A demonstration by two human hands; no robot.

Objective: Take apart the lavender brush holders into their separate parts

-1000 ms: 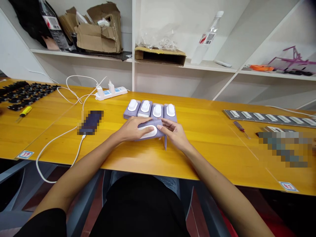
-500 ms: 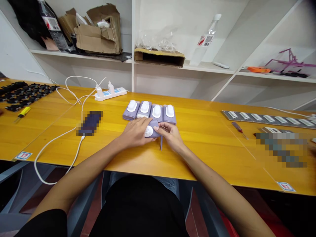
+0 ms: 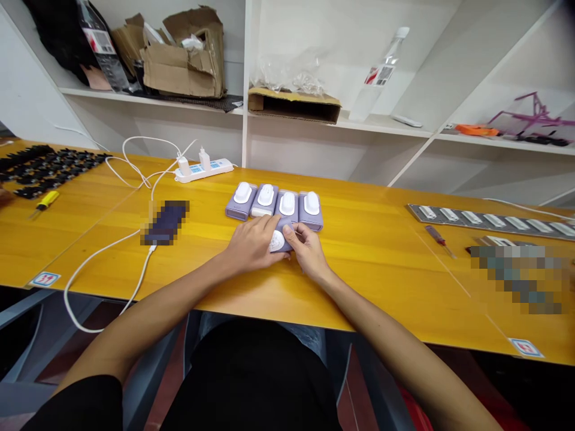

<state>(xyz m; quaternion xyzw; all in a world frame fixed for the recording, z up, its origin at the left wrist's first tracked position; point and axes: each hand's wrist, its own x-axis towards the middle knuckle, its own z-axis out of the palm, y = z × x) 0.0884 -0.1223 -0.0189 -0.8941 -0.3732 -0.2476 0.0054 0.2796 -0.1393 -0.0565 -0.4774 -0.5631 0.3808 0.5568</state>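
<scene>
Between my hands is a small purple case with a white round patterned disc (image 3: 277, 240) on its upper face. My left hand (image 3: 254, 242) is closed around its left side, the fingers lying over the far edge. From the right, my right hand (image 3: 309, 248) grips it, thumb on top beside the disc and fingers bent at the far corner. The underside is hidden. Just beyond stands a row of several similar purple cases (image 3: 309, 221), each topped with a white rounded piece (image 3: 287, 203).
A blurred-out phone (image 3: 165, 222) on a white cable lies left, near a power strip (image 3: 205, 170). Farther left are a yellow screwdriver (image 3: 45, 203) and many small black parts (image 3: 58, 170). Right are another screwdriver (image 3: 440, 240) and a long strip of white pieces (image 3: 494, 221). Shelves (image 3: 381, 126) stand behind.
The thin purple flap that stuck down beside my right fingers no longer shows. My right hand has drawn in closer around the case. The whole view has shifted slightly.
</scene>
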